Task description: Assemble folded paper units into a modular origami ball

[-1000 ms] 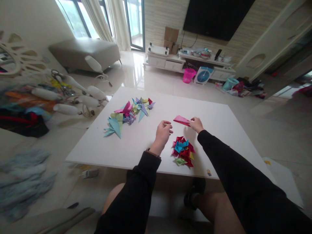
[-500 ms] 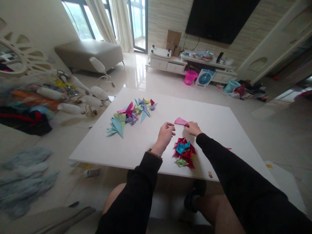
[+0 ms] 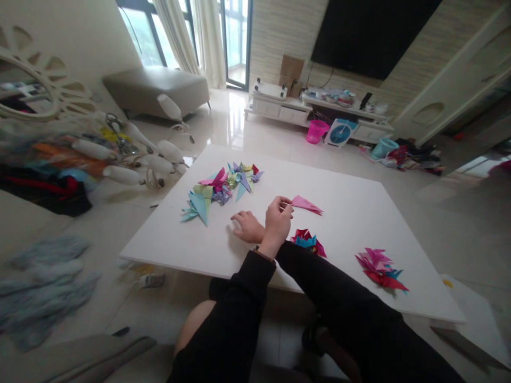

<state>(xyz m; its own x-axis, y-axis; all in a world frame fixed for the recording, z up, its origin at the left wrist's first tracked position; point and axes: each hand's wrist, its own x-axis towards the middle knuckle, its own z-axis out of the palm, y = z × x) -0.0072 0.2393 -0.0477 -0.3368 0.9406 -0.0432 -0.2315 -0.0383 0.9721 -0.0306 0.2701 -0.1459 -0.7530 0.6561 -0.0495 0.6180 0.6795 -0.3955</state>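
Note:
My left hand [image 3: 278, 219], with a band at its wrist, pinches the narrow left end of a pink folded paper [image 3: 307, 205] above the white table. My right arm crosses beneath my left wrist, and my right hand [image 3: 248, 227] is stretched out low over the tabletop to the left, fingers apart, holding nothing. Beyond it lies a pile of folded paper pieces [image 3: 202, 205] in light blue, green, pink and purple. A red and blue folded-paper pile [image 3: 306, 242] sits near my right forearm, which partly hides it.
Another cluster of pink, red and blue folded papers [image 3: 381, 270] rests at the table's right side. The white table [image 3: 343, 186] has its near edge by my legs. A lamp with several white shades [image 3: 149, 162] stands at its left.
The pink folded paper has passed from my right hand to my left. My right hand has moved left, under my left wrist. The view has shifted slightly, uncovering the right cluster.

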